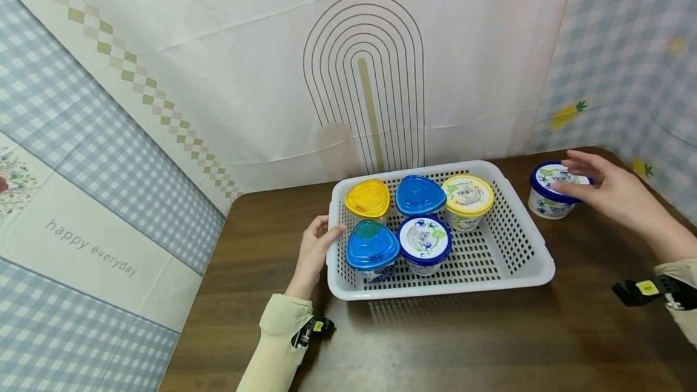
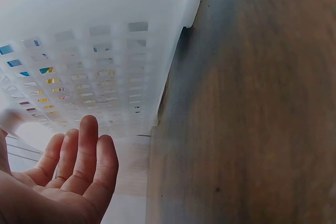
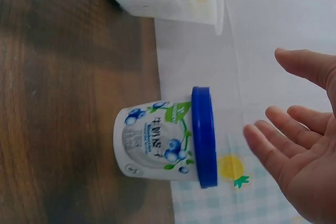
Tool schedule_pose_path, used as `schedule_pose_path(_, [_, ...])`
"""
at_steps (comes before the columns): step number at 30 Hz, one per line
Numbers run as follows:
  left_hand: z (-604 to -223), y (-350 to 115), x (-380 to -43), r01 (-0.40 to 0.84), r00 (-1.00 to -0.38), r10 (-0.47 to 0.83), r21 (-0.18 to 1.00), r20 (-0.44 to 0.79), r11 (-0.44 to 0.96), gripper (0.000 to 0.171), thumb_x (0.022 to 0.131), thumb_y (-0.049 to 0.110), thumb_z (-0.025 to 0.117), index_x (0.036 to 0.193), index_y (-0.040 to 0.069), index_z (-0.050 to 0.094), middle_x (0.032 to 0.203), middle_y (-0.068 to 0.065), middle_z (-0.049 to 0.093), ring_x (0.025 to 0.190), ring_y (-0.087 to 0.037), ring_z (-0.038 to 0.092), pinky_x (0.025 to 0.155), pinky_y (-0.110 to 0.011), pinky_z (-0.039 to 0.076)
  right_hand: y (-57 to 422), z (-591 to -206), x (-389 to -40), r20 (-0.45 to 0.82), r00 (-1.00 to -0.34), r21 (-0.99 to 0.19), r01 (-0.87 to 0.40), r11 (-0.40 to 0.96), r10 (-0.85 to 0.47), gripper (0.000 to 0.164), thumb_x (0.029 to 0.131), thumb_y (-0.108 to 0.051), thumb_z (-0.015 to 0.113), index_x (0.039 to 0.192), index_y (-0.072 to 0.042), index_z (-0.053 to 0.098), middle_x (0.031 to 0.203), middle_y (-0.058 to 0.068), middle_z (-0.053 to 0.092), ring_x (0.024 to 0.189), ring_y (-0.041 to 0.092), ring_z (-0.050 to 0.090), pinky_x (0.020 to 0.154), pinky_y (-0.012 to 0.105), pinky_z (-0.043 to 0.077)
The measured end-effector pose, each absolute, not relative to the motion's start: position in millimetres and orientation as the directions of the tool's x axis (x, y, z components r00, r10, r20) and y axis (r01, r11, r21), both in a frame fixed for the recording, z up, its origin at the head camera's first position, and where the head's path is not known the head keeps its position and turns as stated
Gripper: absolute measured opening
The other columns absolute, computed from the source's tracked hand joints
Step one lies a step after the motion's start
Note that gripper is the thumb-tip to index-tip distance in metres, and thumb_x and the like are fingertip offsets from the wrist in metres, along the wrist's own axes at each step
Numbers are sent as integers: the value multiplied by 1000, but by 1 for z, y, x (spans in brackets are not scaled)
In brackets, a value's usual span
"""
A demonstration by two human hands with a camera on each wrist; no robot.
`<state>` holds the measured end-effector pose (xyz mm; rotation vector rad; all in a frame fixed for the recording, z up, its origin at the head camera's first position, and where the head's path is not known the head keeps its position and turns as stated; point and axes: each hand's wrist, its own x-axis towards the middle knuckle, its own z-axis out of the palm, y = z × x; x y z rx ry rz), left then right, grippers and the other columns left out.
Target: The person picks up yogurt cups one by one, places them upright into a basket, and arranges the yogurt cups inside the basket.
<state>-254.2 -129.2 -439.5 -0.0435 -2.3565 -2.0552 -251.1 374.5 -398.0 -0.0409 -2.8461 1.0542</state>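
Note:
A white plastic basket [image 1: 479, 286] with slotted walls stands on the table. My left hand [image 1: 314, 247] holds its left rim, thumb over the top and fingers outside, below the rim; the left wrist view shows those fingers [image 2: 86, 156] beside the wall. Right of the basket, a white tub with a blue lid [image 1: 549, 205] and blueberry print stands upright. Above that tub my right hand [image 1: 612, 189] hovers with thumb and fingers spread. In the right wrist view a gap separates the fingers from the lid [image 3: 205, 137].
Inside the basket sit a yellow-lidded triangular cup [image 1: 368, 198], two blue-lidded triangular cups [image 1: 420, 195], a round yellow-lidded tub [image 1: 468, 195] and a round blue-rimmed tub [image 1: 425, 239]. A patterned curtain [image 1: 261, 77] hangs behind the brown table [image 1: 435, 343].

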Motion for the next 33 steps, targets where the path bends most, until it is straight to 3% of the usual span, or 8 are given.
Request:
schedule_pose_path(10, [-440,-130,-254,32,-999,6,990,31,139,34,94,14,67,121,-6,61,101,-9,62,79,-14,64,72,-29,59,387,-417,-258,119,-988,-614,3,790,96,102,94,-49,67,156,10,12,154,40,20,127,66,33,98,74,32])
schedule_pose_path(15, [-440,-130,-254,36,-999,10,991,35,131,35,94,14,67,121,-6,61,100,-9,62,79,-14,64,72,-29,59,394,-426,-260,135,-984,-568,17,823,113,103,93,-51,66,154,12,13,148,45,21,122,65,34,96,75,31])
schedule_pose_path(33, [-440,-129,-254,31,-999,17,990,29,134,33,95,13,66,122,-6,60,103,-10,62,81,-15,65,75,-32,60,408,-451,-268,48,-986,-649,90,756,159,111,94,-52,64,152,15,-3,153,46,2,139,65,10,107,77,14])
